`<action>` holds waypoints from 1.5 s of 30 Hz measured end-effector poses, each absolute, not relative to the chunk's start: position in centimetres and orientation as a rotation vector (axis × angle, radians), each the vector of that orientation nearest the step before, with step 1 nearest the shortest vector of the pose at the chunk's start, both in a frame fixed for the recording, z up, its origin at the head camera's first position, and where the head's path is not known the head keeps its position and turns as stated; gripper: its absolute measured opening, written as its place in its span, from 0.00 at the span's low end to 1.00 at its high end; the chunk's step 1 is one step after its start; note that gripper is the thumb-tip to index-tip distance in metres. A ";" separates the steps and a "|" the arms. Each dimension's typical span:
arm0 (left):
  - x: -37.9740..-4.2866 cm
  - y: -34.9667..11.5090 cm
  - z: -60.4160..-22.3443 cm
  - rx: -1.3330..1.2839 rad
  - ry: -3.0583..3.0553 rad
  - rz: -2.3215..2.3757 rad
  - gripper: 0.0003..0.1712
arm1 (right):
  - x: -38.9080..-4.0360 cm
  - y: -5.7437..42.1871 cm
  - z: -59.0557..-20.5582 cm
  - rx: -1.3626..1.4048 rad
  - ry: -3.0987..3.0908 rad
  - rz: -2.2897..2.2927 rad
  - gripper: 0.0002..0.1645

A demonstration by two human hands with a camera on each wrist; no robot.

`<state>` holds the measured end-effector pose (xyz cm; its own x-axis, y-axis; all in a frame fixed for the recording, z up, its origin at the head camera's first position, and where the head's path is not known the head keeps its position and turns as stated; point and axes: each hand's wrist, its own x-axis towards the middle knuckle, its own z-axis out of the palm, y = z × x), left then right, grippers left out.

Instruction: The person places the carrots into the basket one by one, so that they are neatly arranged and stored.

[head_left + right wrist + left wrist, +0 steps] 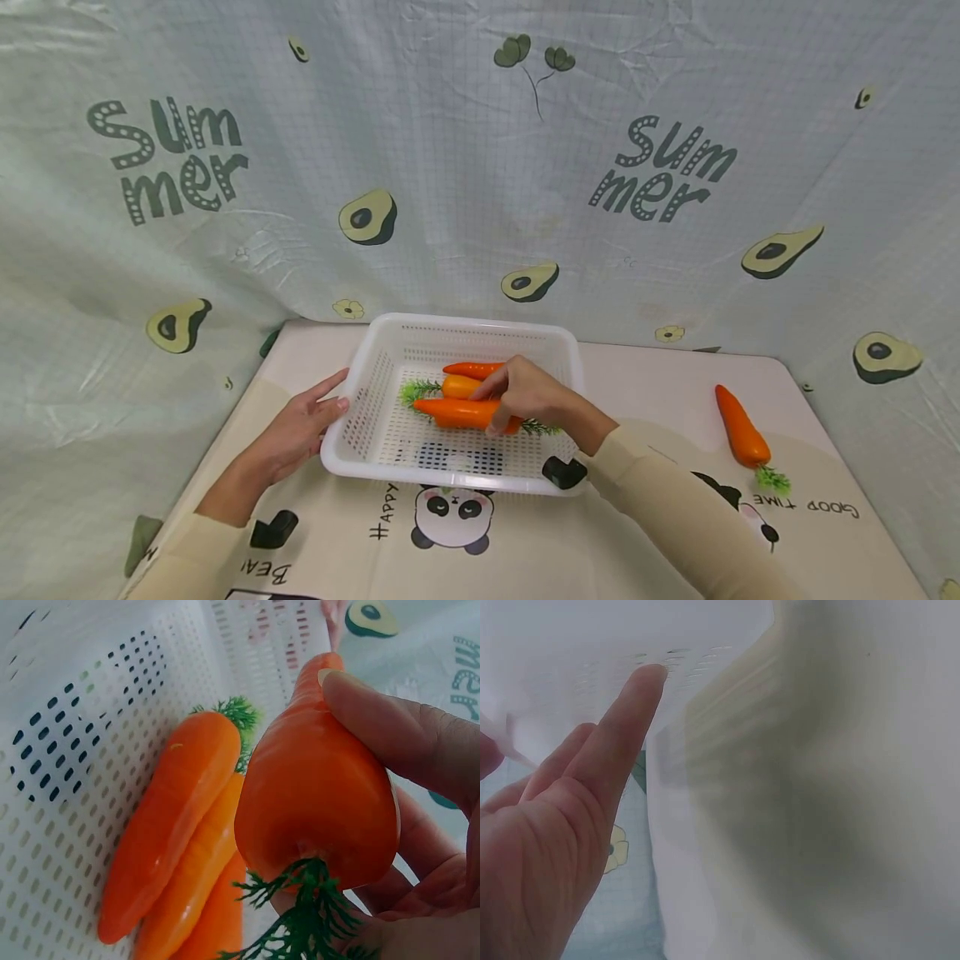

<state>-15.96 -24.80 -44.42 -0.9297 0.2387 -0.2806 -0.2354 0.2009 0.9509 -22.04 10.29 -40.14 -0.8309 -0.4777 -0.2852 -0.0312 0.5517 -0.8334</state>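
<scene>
My right hand (531,390) grips an orange toy carrot (319,787) with green leaves, thumb along its side. It is inside a white perforated plastic basket (480,318), the carrot's narrow tip pointing left in the head view. Beside it in the basket, several more carrots (172,817) lie close together, partly covered by the hand and the held carrot in the head view. My left hand (296,433) is at the basket's left end, its fingers straight against the outer wall below the rim, as the left wrist view shows.
Another carrot (742,429) lies on the table to the right, leaves toward the near side. The table bears a cloth (525,542) printed with pandas and words. An avocado-patterned curtain (450,150) hangs behind and at both sides.
</scene>
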 end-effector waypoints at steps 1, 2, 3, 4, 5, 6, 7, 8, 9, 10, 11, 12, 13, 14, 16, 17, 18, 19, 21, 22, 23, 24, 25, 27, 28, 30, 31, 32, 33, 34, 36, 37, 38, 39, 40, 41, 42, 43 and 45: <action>-15.9 -24.8 -44.4 0.003 2.117 1.778 0.43 | -22.1 10.2 -40.2 -0.409 2.303 -1.221 0.25; -15.9 -24.8 -44.4 0.003 2.118 1.778 0.43 | -22.2 10.2 -40.3 -0.406 2.302 -1.218 0.25; -15.9 -24.8 -44.4 0.002 2.118 1.778 0.43 | -22.2 10.1 -40.3 -0.401 2.301 -1.217 0.25; -15.9 -24.8 -44.5 0.001 2.119 1.777 0.43 | -22.3 10.1 -40.4 -0.398 2.299 -1.214 0.25; -15.9 -24.8 -44.5 0.001 2.120 1.776 0.43 | -22.4 10.0 -40.5 -0.392 2.295 -1.216 0.25; -15.9 -24.8 -44.5 0.000 2.122 1.774 0.43 | -22.5 10.0 -40.6 -0.390 2.293 -1.214 0.25; -15.9 -24.8 -44.5 -0.001 2.123 1.771 0.43 | -22.5 9.9 -40.6 -0.386 2.291 -1.212 0.25; -15.9 -24.8 -44.5 -0.001 2.125 1.770 0.43 | -22.6 9.9 -40.7 -0.384 2.292 -1.209 0.25; -15.9 -24.8 -44.5 -0.002 2.126 1.770 0.43 | -22.7 9.8 -40.7 -0.380 2.290 -1.206 0.26; -15.9 -24.8 -44.5 -0.002 2.128 1.767 0.43 | -22.8 9.8 -40.8 -0.377 2.290 -1.204 0.26; -15.9 -24.8 -44.4 -0.003 2.130 1.766 0.43 | -22.9 9.7 -40.9 -0.375 2.292 -1.201 0.26; -15.9 -24.7 -44.4 -0.003 2.132 1.765 0.43 | -23.0 9.6 -40.9 -0.374 2.293 -1.197 0.26; -15.9 -24.7 -44.4 -0.003 2.134 1.764 0.43 | -23.0 9.5 -41.0 -0.372 2.294 -1.194 0.26; -15.9 -24.7 -44.4 -0.005 2.135 1.763 0.43 | -23.1 9.4 -41.0 -0.368 2.297 -1.186 0.26; -16.0 -24.7 -44.4 -0.009 2.137 1.761 0.42 | -23.2 9.3 -41.1 -0.362 2.306 -1.172 0.26; -16.0 -24.7 -44.4 -0.010 2.137 1.762 0.42 | -23.3 9.2 -41.1 -0.360 2.312 -1.163 0.26; -16.0 -24.7 -44.4 -0.012 2.136 1.762 0.42 | -23.3 9.1 -41.2 -0.353 2.317 -1.154 0.25; -16.0 -24.7 -44.4 -0.014 2.135 1.762 0.42 | -23.3 9.0 -41.1 -0.349 2.321 -1.145 0.25; -16.0 -24.7 -44.4 -0.016 2.130 1.765 0.42 | -23.4 8.9 -41.3 -0.337 2.324 -1.135 0.24; -16.0 -24.7 -44.4 -0.017 2.128 1.766 0.42 | -23.5 8.8 -41.3 -0.329 2.324 -1.132 0.24; -16.0 -24.7 -44.4 -0.018 2.126 1.766 0.43 | -23.5 8.8 -41.4 -0.318 2.321 -1.131 0.24; -16.0 -24.7 -44.5 -0.019 2.125 1.766 0.43 | -23.5 8.7 -41.4 -0.307 2.317 -1.130 0.24; -16.0 -24.7 -44.5 -0.019 2.125 1.765 0.42 | -23.6 8.7 -41.5 -0.298 2.316 -1.127 0.24; -16.0 -24.7 -44.4 -0.018 2.128 1.761 0.43 | -23.7 8.6 -41.7 -0.275 2.310 -1.125 0.23; -16.0 -24.7 -44.4 -0.019 2.130 1.759 0.43 | -23.7 8.6 -41.8 -0.267 2.307 -1.124 0.23; -16.0 -24.7 -44.4 -0.021 2.131 1.757 0.43 | -23.8 8.5 -42.0 -0.256 2.303 -1.122 0.23; -15.9 -24.7 -44.3 -0.017 2.134 1.755 0.43 | -23.8 8.5 -42.1 -0.257 2.305 -1.118 0.23; -15.9 -24.7 -44.3 -0.013 2.136 1.753 0.43 | -23.8 8.5 -42.2 -0.257 2.302 -1.117 0.23; -15.9 -24.7 -44.3 -0.010 2.136 1.755 0.43 | -23.8 8.5 -42.3 -0.260 2.303 -1.113 0.23; -15.9 -24.7 -44.3 -0.007 2.138 1.754 0.43 | -23.8 8.4 -42.3 -0.265 2.308 -1.104 0.23; -15.9 -24.7 -44.3 -0.003 2.139 1.753 0.43 | -23.8 8.4 -42.5 -0.273 2.315 -1.091 0.22; -15.9 -24.7 -44.3 -0.005 2.140 1.752 0.43 | -23.8 8.3 -42.6 -0.275 2.317 -1.085 0.22; -15.9 -24.7 -44.3 -0.010 2.137 1.752 0.43 | -23.8 8.3 -42.7 -0.274 2.316 -1.084 0.22; -15.9 -24.7 -44.3 -0.018 2.135 1.754 0.43 | -23.8 8.3 -42.8 -0.276 2.317 -1.081 0.22; -15.8 -24.7 -44.3 -0.019 2.136 1.751 0.43 | -23.8 8.3 -42.9 -0.278 2.317 -1.081 0.22; -15.8 -24.7 -44.3 -0.020 2.135 1.751 0.43 | -23.8 8.3 -43.0 -0.276 2.316 -1.079 0.22; -15.8 -24.7 -44.3 -0.015 2.135 1.750 0.43 | -23.8 8.3 -43.1 -0.273 2.317 -1.075 0.21; -15.8 -24.7 -44.3 -0.018 2.134 1.752 0.43 | -23.8 8.3 -43.2 -0.272 2.317 -1.074 0.21; -15.8 -24.7 -44.3 -0.021 2.130 1.755 0.43 | -23.8 8.3 -43.5 -0.266 2.321 -1.070 0.21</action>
<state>-15.84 -24.65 -44.30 -0.9280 0.2253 -0.2968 -0.2482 0.2206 0.9433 -23.81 8.35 -43.45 -0.8210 -0.3976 -0.4098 0.0536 0.6609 -0.7486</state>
